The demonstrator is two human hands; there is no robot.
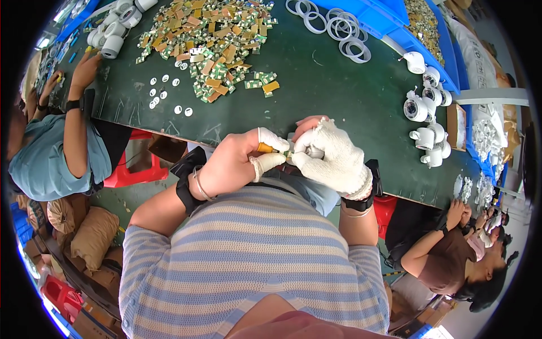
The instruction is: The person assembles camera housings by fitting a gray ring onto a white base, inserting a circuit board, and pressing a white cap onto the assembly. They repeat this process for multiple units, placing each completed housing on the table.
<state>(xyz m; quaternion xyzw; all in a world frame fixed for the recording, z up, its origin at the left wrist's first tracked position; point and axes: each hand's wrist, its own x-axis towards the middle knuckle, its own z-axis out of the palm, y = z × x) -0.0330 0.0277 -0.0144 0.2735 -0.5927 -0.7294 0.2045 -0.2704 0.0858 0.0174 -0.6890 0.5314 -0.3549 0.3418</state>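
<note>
My left hand (228, 160), with white covers on thumb and forefinger, pinches a small circuit board with an orange-yellow part (264, 148) at the table's near edge. The board's green end (287, 153) points toward my right hand (339, 155), which wears a white knit glove. Its fingers are closed around a small silvery rounded part (314, 152), mostly covered by the glove. Whether the board and this part touch, I cannot tell. Beyond my hands lies a big heap of similar small boards (212, 39), with a few (262, 83) at its near right edge.
White round stickers (164, 95) lie left on the green table (316, 73). Translucent rings (341, 28) sit far right of centre, near blue bins (372, 14). White camera-like housings (415, 107) stand right, others (116, 34) far left. Co-workers (68, 147) sit on both sides.
</note>
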